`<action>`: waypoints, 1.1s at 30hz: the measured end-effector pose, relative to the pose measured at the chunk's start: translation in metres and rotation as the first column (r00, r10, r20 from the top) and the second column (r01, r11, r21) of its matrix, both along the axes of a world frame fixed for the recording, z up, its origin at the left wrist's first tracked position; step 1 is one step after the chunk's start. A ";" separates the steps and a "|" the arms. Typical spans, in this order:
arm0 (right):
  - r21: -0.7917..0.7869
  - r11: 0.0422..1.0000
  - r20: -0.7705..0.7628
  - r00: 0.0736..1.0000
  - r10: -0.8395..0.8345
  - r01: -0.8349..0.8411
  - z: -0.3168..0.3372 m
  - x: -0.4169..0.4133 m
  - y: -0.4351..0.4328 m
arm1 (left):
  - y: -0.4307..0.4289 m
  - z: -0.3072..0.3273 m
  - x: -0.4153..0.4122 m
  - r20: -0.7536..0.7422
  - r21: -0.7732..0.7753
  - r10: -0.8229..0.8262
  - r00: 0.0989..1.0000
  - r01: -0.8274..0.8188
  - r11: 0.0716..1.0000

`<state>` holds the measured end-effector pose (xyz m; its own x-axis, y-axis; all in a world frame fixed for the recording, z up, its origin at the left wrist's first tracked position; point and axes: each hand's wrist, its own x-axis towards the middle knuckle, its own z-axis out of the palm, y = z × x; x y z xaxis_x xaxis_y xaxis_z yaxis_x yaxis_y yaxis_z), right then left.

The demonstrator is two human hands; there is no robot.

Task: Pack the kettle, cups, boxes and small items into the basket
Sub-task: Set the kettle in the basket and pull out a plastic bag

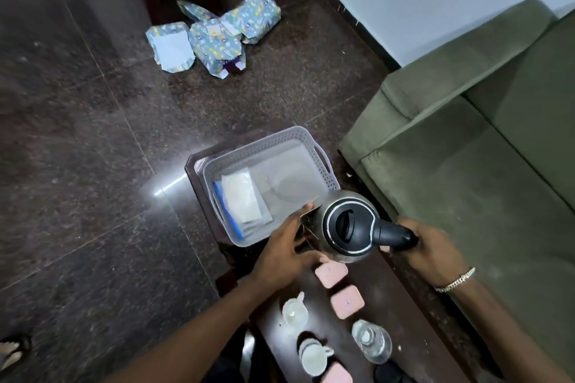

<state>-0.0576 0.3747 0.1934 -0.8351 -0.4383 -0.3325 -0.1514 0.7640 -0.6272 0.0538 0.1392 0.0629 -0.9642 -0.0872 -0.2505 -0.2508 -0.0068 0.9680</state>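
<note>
A steel kettle (345, 227) with a black lid hangs at the near right corner of the grey plastic basket (308, 141). My right hand (432, 250) is shut on its black handle. My left hand (287, 253) presses against the kettle's spout side. In the basket lie a white packet (241, 197) and a blue-edged flat bag. On the dark table (389, 305) behind the kettle sit two pink boxes (331, 274) (347, 301), a glass cup (294, 311), a white cup on saucers (312, 354) and a clear glass jar (371, 340).
A green sofa (482, 149) runs along the right, close to the table. Torn blue wrapping paper (214, 31) lies on the dark stone floor at the back. A sandalled foot (12, 351) shows at the lower left. Another pink box edge (337, 375) sits at the bottom.
</note>
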 end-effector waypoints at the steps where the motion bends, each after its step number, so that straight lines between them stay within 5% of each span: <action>1: 0.005 1.000 0.007 1.000 -0.001 0.001 -0.003 -0.009 -0.012 | -0.011 0.000 -0.008 -0.002 -0.003 0.013 1.000 -0.013 1.000; 18: -0.060 0.993 0.142 0.985 -0.096 0.105 -0.130 -0.125 -0.130 | -0.137 -0.060 -0.120 0.118 -0.085 0.049 0.992 -0.039 0.996; 33: -0.091 0.988 0.171 0.979 -0.107 0.123 -0.149 -0.138 -0.128 | -0.146 -0.071 -0.133 0.151 -0.040 0.011 0.988 -0.005 0.999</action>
